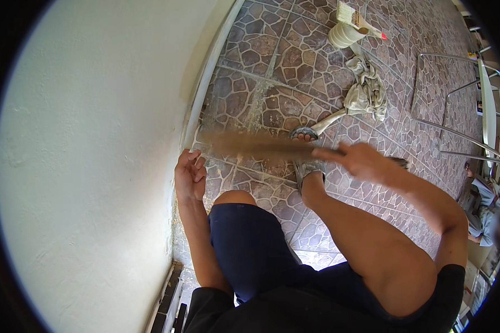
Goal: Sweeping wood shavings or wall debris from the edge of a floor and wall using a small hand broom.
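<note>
Remotely, I held a long, brown, bar-shaped tool (255, 146) crosswise above the purple-brown stone-patterned floor (311, 66).
My right hand (364, 162) gripped one end, probably to free its length toward the pale painted wall (94, 139); my left hand (191, 175), fingers loosely curled and apparently empty, was near its tip. Blur hid edges and material.

Stone-patterned floor (303, 61) (pale dust (257, 102), perhaps, in patches): crumpled cloth (366, 91), ribbed whitish container (343, 36).

The wall (94, 139) stands left of the tool (255, 145), a cloth (365, 93) ahead on the floor (311, 66), a container (343, 36) beyond.
</note>
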A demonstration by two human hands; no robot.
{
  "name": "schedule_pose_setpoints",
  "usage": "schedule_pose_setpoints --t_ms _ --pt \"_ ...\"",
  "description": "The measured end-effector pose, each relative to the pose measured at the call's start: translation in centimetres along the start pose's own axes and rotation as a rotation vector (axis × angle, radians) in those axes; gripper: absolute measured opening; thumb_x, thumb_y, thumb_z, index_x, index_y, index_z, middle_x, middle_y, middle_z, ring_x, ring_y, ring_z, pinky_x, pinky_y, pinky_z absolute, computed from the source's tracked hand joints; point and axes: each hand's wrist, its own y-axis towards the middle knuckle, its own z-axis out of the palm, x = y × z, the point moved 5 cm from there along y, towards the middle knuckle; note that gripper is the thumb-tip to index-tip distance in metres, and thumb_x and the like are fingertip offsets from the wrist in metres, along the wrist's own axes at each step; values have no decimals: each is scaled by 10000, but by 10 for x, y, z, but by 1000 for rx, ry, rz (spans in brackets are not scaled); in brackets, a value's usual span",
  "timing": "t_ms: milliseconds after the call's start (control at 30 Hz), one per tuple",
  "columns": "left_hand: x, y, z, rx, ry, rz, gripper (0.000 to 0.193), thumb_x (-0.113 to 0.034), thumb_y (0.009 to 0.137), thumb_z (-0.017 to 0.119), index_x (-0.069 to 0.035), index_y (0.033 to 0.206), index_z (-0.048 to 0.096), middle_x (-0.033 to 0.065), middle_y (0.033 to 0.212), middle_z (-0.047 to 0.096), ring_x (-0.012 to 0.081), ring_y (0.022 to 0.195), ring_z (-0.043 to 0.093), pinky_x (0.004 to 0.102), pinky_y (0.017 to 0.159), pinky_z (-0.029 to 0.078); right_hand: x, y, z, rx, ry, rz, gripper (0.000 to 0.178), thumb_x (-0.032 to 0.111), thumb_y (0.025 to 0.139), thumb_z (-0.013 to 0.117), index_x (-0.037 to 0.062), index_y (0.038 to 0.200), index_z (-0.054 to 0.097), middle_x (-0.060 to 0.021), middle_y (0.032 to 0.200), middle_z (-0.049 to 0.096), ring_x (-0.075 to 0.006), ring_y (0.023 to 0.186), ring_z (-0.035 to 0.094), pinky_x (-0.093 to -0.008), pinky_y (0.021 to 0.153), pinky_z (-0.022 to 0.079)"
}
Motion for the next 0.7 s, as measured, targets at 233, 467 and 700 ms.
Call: schedule_pose_setpoints --t_ms 233,467,700 --pt "3 3 11 6 49 -12 109 -19 887 612 -81 867 525 62 893 591 83 616 443 178 370 264 -42 30 0 -383 63 206 858 -41 845 605 313 1569 308 -191 974 624 -344 751 671 -429 695 578" --pt "-4 14 -8 -8 82 -28 98 -54 903 624 -70 854 542 67 894 581 88 616 451 185 369 265 53 8 46 -115 64 -314 761 69 932 542 371 1572 262 -194 975 609 -356 740 673 -432 672 587" --pt "22 45 -8 -231 339 7 218 -163 949 672 3 1035 561 67 898 549 57 588 414 176 378 270 -93 -83 22 -506 77 371 832 -60 858 550 363 1548 356 -240 1046 666 -271 638 664 -397 629 602"
